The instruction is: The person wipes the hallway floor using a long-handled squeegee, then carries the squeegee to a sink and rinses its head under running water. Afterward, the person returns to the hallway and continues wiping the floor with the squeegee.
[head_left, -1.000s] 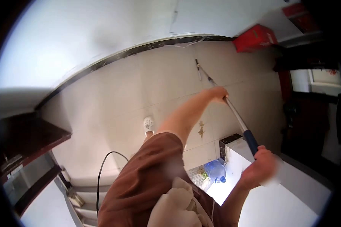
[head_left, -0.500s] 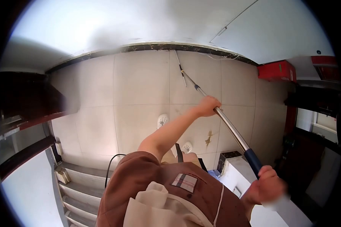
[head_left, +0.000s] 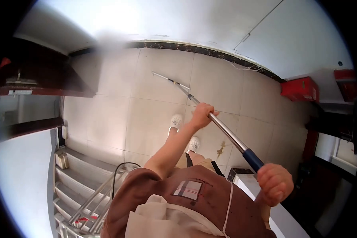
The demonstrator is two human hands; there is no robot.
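A long metal pole (head_left: 230,135) with a dark blue grip (head_left: 252,159) slants across the view. My left hand (head_left: 203,115) is wrapped round the metal shaft, about midway along it. Lower right, my right hand (head_left: 275,183) is closed round the top end of the blue grip. At the pole's far end a thin, narrow crossbar head (head_left: 171,80) lies on the tiled floor (head_left: 154,115), a little short of the wall's dark skirting.
A brown stain (head_left: 221,148) marks the tiles right of my white shoes (head_left: 193,144). Steps (head_left: 83,170) with a metal railing (head_left: 89,200) go down at lower left. A red box (head_left: 300,89) stands by the wall at right. Dark furniture (head_left: 31,79) is at left.
The pole's head has swung left across the floor, away from the skirting, and turned flatter across the view. My left hand has moved left with the shaft. More of the steps and railing shows.
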